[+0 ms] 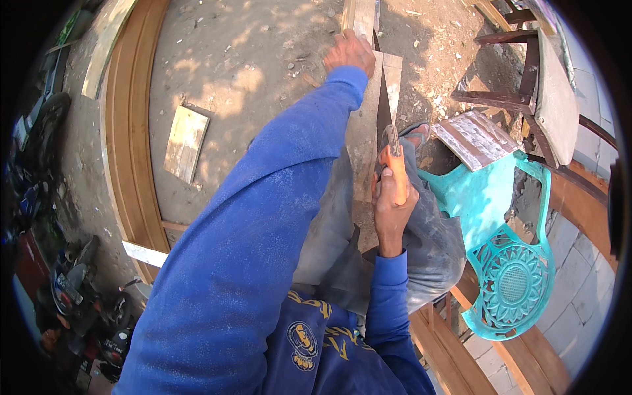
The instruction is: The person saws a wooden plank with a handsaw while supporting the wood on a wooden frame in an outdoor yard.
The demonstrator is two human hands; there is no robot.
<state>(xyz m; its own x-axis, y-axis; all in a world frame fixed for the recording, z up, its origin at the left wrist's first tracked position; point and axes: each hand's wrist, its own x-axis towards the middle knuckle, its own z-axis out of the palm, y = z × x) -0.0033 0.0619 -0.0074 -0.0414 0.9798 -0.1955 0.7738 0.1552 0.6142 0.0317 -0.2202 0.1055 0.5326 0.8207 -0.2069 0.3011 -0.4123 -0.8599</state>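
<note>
While I watch from the head camera, the biggest thing near me is the turquoise plastic chair (500, 224) lying tipped over at my right. A long pale wooden board (366, 125) runs away from me across my grey-trousered knee. My left hand (349, 51) is stretched out and clamped flat over the board's far part. My right hand (392, 204) is wrapped tight around the orange handle of a handsaw (386, 125), whose dark blade stands on edge against the board.
</note>
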